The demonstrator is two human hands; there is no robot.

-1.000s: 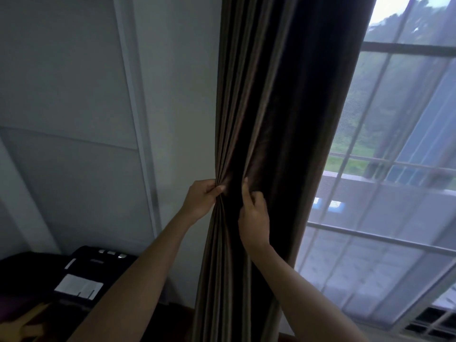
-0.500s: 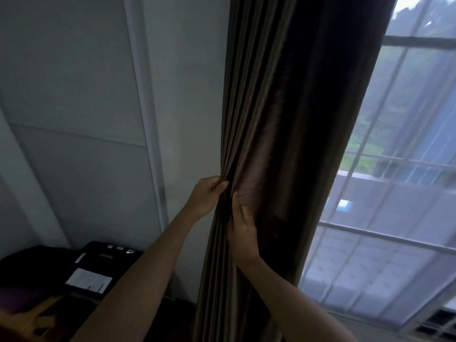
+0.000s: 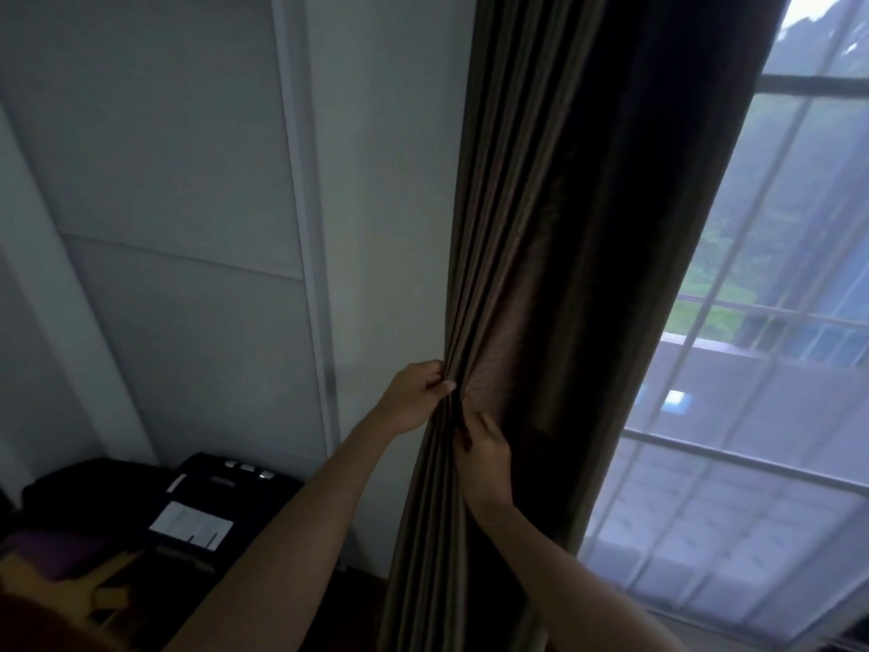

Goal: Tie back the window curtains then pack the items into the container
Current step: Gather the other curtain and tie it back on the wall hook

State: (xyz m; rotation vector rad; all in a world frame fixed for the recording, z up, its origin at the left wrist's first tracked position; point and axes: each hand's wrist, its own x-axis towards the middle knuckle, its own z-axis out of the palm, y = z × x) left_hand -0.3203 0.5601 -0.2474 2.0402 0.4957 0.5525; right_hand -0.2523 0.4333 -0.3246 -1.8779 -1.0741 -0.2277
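Observation:
A dark brown pleated curtain (image 3: 555, 237) hangs bunched in the middle of the view, beside the window. My left hand (image 3: 414, 397) grips the curtain's left edge, with its fingers curled round the gathered folds. Just below and to the right, my right hand (image 3: 484, 456) pinches the folds from the front and presses them towards the left hand. No tie-back cord or strap is visible.
A window (image 3: 762, 369) with a sheer white curtain fills the right side. A white panelled wall (image 3: 188, 181) stands on the left. A black device (image 3: 225, 501) with a white label sits at the lower left, with dark and yellowish items (image 3: 70, 571) beside it.
My right hand has slid left and slightly down along the curtain, closing up to my left hand. The folds between them are gathered tighter. The view has shifted left.

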